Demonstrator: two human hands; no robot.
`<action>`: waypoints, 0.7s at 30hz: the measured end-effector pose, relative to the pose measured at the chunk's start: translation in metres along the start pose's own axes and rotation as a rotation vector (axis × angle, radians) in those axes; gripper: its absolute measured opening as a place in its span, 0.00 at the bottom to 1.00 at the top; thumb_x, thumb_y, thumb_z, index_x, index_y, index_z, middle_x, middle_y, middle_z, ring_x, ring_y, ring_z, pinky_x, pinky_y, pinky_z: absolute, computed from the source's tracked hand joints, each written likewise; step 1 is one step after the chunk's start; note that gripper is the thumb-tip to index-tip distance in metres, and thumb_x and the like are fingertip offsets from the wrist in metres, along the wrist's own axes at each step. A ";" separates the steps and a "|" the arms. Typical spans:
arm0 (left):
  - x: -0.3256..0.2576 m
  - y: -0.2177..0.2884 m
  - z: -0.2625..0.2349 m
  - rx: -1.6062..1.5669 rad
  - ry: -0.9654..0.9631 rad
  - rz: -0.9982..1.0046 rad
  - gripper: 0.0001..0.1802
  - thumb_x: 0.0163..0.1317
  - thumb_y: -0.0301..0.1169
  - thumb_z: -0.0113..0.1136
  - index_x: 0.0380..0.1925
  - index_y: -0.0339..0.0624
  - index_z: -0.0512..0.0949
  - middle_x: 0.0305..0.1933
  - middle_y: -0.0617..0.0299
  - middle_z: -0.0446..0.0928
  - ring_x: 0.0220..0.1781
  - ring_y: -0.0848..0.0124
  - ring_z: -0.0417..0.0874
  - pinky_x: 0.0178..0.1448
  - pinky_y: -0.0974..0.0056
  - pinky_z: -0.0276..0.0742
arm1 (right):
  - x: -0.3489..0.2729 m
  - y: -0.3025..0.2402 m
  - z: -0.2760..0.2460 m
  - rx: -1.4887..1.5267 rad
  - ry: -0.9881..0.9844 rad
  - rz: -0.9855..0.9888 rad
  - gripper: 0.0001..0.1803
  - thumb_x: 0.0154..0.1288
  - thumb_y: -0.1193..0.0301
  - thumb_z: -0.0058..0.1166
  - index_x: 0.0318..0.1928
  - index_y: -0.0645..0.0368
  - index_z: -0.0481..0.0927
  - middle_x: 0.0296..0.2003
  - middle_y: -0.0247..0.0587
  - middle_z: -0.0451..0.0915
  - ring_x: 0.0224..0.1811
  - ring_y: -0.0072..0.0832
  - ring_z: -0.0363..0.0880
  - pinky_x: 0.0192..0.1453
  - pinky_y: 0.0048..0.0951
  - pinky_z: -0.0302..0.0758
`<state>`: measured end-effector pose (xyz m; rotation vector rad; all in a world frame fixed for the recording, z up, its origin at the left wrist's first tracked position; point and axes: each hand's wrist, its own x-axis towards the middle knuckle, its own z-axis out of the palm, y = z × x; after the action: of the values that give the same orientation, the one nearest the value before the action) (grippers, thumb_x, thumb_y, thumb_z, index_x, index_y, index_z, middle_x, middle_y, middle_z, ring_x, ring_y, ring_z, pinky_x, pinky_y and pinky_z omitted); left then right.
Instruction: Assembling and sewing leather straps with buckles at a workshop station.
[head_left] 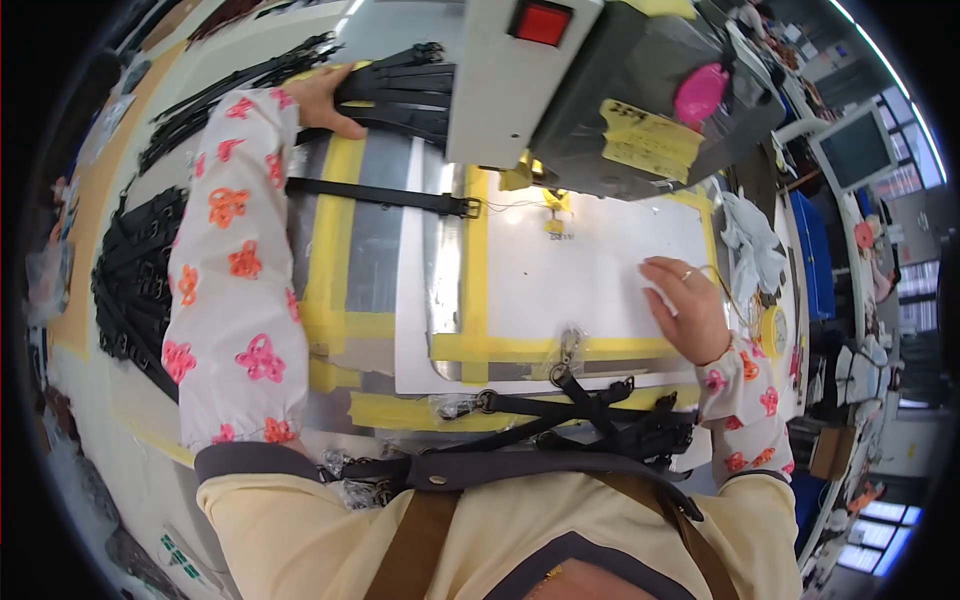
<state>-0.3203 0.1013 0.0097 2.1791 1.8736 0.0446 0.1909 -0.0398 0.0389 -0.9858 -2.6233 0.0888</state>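
Note:
My left hand point(325, 100) reaches to the far left, thumb and forefinger spread, against a bundle of black straps point(405, 90); some of its fingers are hidden. Nearer me, a single black strap point(375, 194) lies crosswise, its buckle point(468, 207) by the sewing machine's needle area. Fine threads run from there to the yellow-taped metal part point(555, 205) under the grey machine head point(500, 80). Over the white work plate point(590, 290), at its right side, my right hand point(690, 310) is held with fingers loosely stretched and nothing visible in it.
Black buckled straps with metal clasps point(590, 405) lie along the near edge, close to my body. More black straps point(140, 280) are heaped at the left. A crumpled white plastic bag point(750, 240) and a yellow tape roll point(773, 330) sit at the right. Yellow tape point(560, 347) borders the plate.

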 end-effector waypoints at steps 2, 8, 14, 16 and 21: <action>0.019 -0.012 0.000 -0.011 0.049 0.116 0.59 0.31 0.53 0.72 0.63 0.35 0.56 0.58 0.42 0.64 0.59 0.54 0.68 0.62 0.60 0.63 | -0.048 0.030 -0.021 -0.168 0.034 0.232 0.16 0.50 0.77 0.57 0.43 0.61 0.76 0.43 0.47 0.76 0.42 0.43 0.76 0.42 0.35 0.74; 0.026 -0.096 0.018 -0.177 0.062 0.130 0.29 0.33 0.24 0.58 0.44 0.37 0.70 0.31 0.51 0.76 0.36 0.61 0.78 0.42 0.65 0.72 | -0.153 0.078 -0.052 -0.331 0.018 0.715 0.14 0.54 0.72 0.55 0.43 0.60 0.76 0.43 0.47 0.76 0.45 0.45 0.74 0.50 0.37 0.71; 0.022 -0.072 0.023 0.014 0.112 0.205 0.27 0.34 0.21 0.55 0.43 0.33 0.74 0.43 0.43 0.76 0.49 0.49 0.75 0.52 0.61 0.70 | -0.181 0.073 -0.060 -0.261 -0.096 0.918 0.17 0.52 0.65 0.56 0.41 0.62 0.76 0.41 0.48 0.77 0.43 0.43 0.75 0.49 0.36 0.71; 0.004 -0.054 0.024 0.127 0.282 0.223 0.25 0.36 0.21 0.55 0.42 0.36 0.75 0.42 0.44 0.77 0.49 0.49 0.76 0.52 0.59 0.70 | -0.177 0.058 -0.070 -0.159 -0.310 1.083 0.13 0.51 0.68 0.54 0.36 0.63 0.75 0.37 0.51 0.77 0.41 0.45 0.75 0.45 0.37 0.72; -0.012 -0.057 -0.011 0.334 0.439 -0.140 0.27 0.43 0.25 0.49 0.49 0.42 0.74 0.39 0.40 0.77 0.45 0.46 0.76 0.49 0.51 0.72 | -0.213 0.065 -0.034 -0.311 -0.100 0.912 0.09 0.52 0.77 0.45 0.36 0.64 0.67 0.29 0.59 0.75 0.35 0.55 0.74 0.39 0.46 0.70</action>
<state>-0.3797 0.0987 0.0095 2.3940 2.4213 0.2138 0.3923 -0.1310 -0.0020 -2.2529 -2.0759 -0.0611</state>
